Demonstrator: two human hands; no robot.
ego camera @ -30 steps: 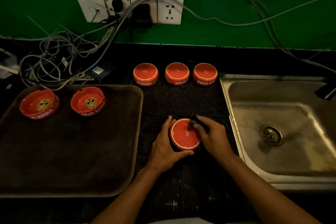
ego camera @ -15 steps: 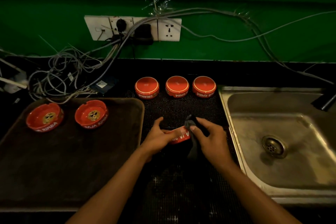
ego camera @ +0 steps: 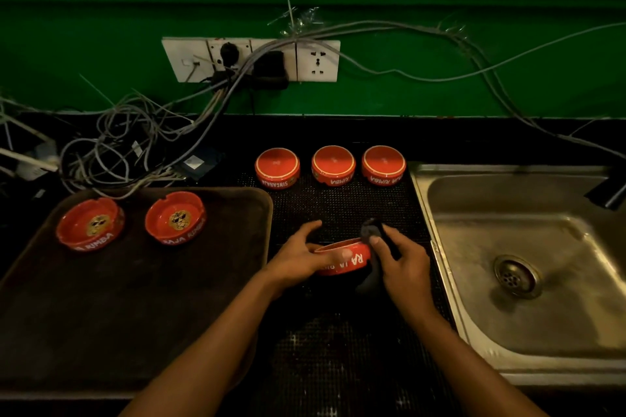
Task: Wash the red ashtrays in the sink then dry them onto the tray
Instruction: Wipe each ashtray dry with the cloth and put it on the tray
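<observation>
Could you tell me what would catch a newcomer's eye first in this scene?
Probably the red ashtray at the centre, held by the left hand while the right hand rubs it with a dark cloth. Three more ashtrays sit upside down behind it, and two stand upright on the brown tray at left. A steel sink lies at right.

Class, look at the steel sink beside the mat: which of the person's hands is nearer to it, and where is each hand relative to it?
Right. The right hand, holding a dark cloth, is just left of the sink rim. The left hand is farther left, beyond the held ashtray.
</observation>
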